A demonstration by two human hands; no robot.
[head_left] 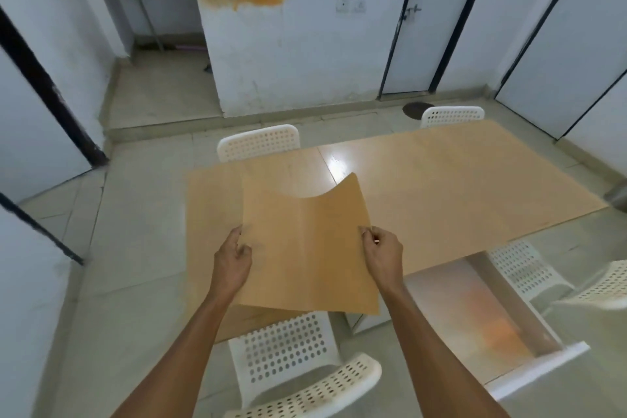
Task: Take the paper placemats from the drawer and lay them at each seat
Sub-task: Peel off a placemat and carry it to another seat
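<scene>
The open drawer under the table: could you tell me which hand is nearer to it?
Right. The right hand grips the placemat's right edge, on the side of the drawer; the left hand grips the opposite edge, farther away.

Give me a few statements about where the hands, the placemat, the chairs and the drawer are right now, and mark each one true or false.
1. Both the left hand and the right hand pinch the paper placemat. True.
2. The placemat lies flat on the table. False: it is held up above the table's near end, its far edge curling.
3. The drawer under the table stands open. True.
4. The chairs are black. False: the near chair and the others are white and perforated.
</scene>
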